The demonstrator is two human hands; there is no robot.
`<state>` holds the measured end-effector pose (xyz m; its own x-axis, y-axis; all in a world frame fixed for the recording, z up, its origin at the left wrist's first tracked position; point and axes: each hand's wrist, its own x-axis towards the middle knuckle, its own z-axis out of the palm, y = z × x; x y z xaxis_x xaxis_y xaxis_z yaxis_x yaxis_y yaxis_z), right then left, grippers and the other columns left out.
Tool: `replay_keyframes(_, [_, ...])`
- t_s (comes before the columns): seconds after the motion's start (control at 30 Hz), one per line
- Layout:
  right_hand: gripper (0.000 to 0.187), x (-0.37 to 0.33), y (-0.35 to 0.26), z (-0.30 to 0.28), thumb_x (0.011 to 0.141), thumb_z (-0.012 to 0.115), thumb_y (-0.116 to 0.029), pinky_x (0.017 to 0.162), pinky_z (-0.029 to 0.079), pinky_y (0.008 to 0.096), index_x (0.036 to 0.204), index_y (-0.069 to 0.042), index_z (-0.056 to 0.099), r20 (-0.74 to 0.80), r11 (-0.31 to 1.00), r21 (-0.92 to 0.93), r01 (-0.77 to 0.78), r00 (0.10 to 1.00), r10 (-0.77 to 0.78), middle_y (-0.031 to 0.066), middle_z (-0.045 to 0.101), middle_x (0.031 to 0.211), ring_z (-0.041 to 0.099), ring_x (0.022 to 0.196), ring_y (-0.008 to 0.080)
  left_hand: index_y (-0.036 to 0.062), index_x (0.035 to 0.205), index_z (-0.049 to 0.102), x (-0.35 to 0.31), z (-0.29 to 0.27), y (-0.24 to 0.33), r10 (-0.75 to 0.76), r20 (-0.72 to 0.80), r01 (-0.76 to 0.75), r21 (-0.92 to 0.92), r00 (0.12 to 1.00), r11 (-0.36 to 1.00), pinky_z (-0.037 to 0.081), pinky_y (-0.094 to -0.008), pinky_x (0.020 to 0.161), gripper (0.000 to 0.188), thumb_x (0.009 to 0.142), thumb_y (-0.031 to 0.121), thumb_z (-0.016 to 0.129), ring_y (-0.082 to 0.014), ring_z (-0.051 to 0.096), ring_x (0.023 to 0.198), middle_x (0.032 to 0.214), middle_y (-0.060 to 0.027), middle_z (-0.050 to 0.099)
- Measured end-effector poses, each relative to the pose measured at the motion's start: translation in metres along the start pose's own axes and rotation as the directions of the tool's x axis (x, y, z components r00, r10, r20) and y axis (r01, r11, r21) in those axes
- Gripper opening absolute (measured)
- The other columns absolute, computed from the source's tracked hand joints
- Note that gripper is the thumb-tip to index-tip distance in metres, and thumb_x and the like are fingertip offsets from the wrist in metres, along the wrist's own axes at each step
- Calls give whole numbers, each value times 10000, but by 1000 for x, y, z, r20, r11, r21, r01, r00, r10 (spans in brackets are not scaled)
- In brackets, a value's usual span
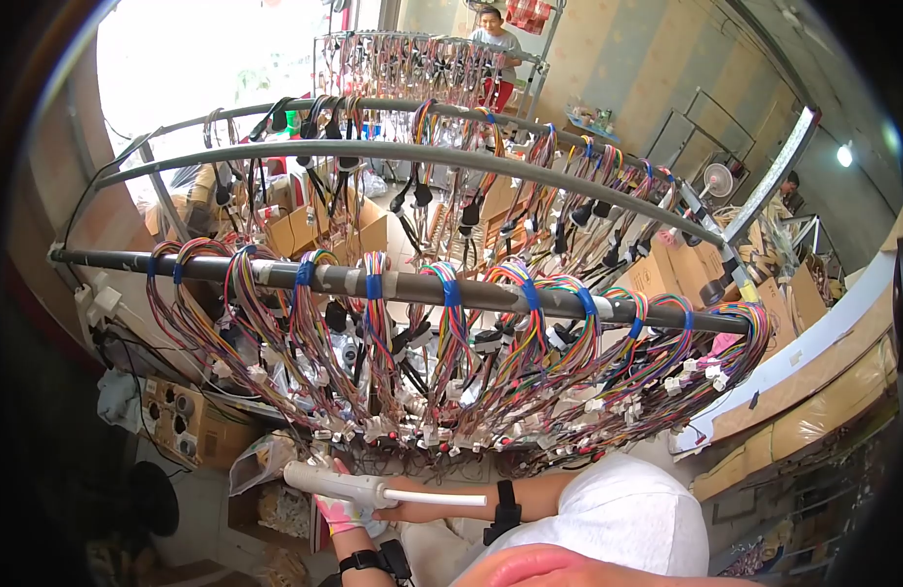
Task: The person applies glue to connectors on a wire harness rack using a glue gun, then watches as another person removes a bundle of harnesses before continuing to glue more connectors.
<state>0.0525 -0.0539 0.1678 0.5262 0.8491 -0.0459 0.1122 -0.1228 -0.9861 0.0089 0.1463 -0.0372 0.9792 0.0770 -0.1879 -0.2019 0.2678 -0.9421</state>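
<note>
My right hand (396, 512) is wrapped round the handle of a white hot glue gun (334, 483), with a long white glue stick (456, 500) jutting from its back end. The gun's nozzle points left, close under the lowest wire ends. Behind the gun is my left hand (340, 514), in a pink and white glove. Its fingertips show above the gun, bent close to small white connectors (324, 458); what they grip is too small to make out. Bundles of coloured wires (451, 298), tied with blue tape, hang over the grey rail (402, 284) in front of me.
Further curved rails (412, 152) carry more harnesses with black plugs. An open box (275, 514) holding small pale parts stands at lower left, near a brown carton (192, 421). Cartons (671, 269) and a fan (718, 180) lie to the right. Another person (495, 44) stands behind a far rack.
</note>
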Motion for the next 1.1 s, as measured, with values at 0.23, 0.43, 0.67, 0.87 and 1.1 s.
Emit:
replay_keyframes(0.23, [460,-1,7,3,797,654,-150,801,436,318,1204,-24,481,-31,998,67,15,999,-13,133,601,1011,550,896,176,144,1339,351,1,-3,1,33,-15,-32,9,999,999,374,-453,1015,382,961,199,357,-251,410,1222,1328,-93,423])
replay_keyframes(0.43, [468,0,-5,-1,797,658,-145,795,438,312,1215,-31,480,-31,996,87,6,1000,-3,128,598,1027,548,899,170,115,1324,363,9,-5,21,-40,65,29,164,997,986,357,-468,1026,382,967,248,331,-264,400,1231,1347,-101,406])
replay_keyframes(0.67, [482,2,-7,-3,798,661,-149,768,444,311,1227,-39,470,-52,996,71,45,998,-41,126,605,987,556,873,178,59,1305,369,17,-15,33,188,71,-190,632,980,751,351,-475,1030,467,954,364,319,-291,418,1220,1341,-144,406])
replay_keyframes(0.87, [484,5,-17,4,798,661,-142,762,447,313,1228,-35,467,-20,997,51,57,998,-56,124,604,990,559,866,181,46,1312,360,3,-8,42,216,322,-357,921,922,153,341,-456,1040,468,960,347,292,-289,393,1242,1354,-155,390])
replay_keyframes(1.1, [471,4,-17,7,811,651,-141,760,449,310,1226,-21,465,2,991,134,9,1000,-10,129,604,991,558,862,177,67,1357,299,-1,0,42,-234,399,-377,331,887,-865,214,-428,1109,469,971,321,224,-273,284,1318,1411,-157,316])
